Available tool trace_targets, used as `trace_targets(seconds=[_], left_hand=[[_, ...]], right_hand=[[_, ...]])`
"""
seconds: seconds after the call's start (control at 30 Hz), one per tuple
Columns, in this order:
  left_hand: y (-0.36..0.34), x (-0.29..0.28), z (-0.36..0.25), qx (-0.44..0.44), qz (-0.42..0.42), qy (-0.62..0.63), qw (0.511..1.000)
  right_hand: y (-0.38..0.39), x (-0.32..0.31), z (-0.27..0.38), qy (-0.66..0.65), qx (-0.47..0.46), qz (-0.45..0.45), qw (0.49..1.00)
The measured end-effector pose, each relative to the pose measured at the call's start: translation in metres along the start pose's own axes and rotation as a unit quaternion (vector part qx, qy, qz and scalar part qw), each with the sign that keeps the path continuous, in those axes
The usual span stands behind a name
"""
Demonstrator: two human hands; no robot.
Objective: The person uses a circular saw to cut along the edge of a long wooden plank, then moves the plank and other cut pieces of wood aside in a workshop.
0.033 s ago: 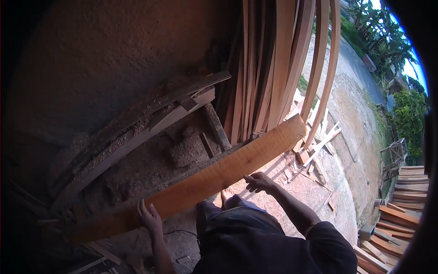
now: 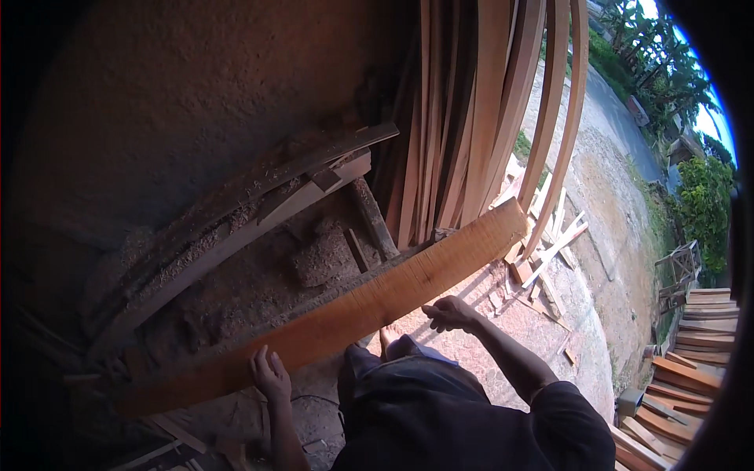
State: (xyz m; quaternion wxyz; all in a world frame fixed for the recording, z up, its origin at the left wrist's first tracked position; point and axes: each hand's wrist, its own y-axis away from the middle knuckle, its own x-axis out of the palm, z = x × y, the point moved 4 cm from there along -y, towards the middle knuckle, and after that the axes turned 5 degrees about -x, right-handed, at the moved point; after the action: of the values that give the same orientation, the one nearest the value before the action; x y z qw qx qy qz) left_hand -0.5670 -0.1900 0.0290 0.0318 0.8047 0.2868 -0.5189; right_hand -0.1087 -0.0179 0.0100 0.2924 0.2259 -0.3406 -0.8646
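Note:
A long orange-brown board (image 2: 424, 267) lies diagonally on a dusty wooden support (image 2: 369, 208), rising from lower left to upper right. My left hand (image 2: 272, 373) is at the board's near edge on the left, fingertips over its surface, fingers apart. My right hand (image 2: 452, 315) is just below the same edge, right of the middle, fingers apart and partly bent, holding nothing that I can see; whether it touches the board I cannot tell. My bare foot (image 2: 387, 337) shows under the board, beside my dark clothing.
Behind the support a shaving-covered beam (image 2: 204, 243) runs along a rough wall (image 2: 196, 94). Tall planks (image 2: 471, 102) lean upright at the back. Offcuts (image 2: 550, 251) litter the sunlit floor. A stack of boards (image 2: 699, 353) lies at right, beside a path (image 2: 613, 220) and greenery.
My left hand has slid to the right along the board's near edge. My right hand has shifted very slightly to the right. The board is in nearly the same place.

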Motion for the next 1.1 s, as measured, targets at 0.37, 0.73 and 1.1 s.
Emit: trace_targets(seconds=[0.37, 0.73, 1.1], left_hand=[[0.092, 0.194, -0.210, -0.220, 0.645, 0.423, 0.597], [0.113, 0.282, -0.382, -0.475, 0.183, 0.757, 0.411], [0.103, 0.267, -0.406, -0.493, 0.096, 0.748, 0.434]], right_hand=[[-0.062, -0.154, 0.122, 0.405, -0.245, -0.224, 0.852], [-0.158, -0.171, 0.103, 0.508, -0.152, 0.206, 0.822], [-0.181, -0.142, 0.090, 0.489, -0.369, 0.355, 0.706]])
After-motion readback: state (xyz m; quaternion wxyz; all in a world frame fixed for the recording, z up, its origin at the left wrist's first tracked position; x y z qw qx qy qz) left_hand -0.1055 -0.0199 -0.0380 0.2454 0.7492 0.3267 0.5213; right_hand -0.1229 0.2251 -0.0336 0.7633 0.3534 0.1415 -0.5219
